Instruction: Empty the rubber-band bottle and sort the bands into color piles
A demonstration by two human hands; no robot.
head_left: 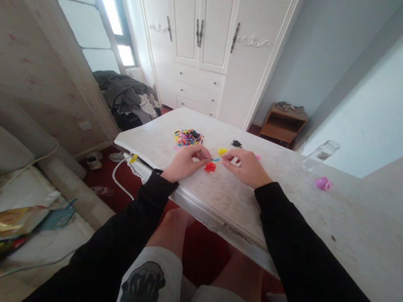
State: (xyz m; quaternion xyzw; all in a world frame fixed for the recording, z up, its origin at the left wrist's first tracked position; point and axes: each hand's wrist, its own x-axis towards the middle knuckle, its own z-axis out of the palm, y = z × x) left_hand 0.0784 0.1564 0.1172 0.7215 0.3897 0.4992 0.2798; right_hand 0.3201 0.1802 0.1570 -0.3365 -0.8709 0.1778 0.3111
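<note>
My left hand (188, 161) pinches a small blue elastic band (215, 160) between thumb and fingertips, just above the table. Close beside the band's other end, my right hand (244, 166) has its thumb and fingers pinched together; whether they grip the band too is too small to tell. Below the band lies a little red heap of bands (209, 167). A yellow heap (222, 151) sits behind the fingertips, and a black heap (237, 144) farther back. Past my left hand is a larger mixed-colour pile (189, 138). Some pink (258, 157) shows behind my right hand.
On the white table (289, 217), a clear glass bottle (322, 154) and a purple object (323, 183) stand to the right. A white cable (114, 174) hangs at the left edge. Beyond are a wardrobe (203, 22), a small wooden cabinet (284, 124) and piled clothes (127, 96).
</note>
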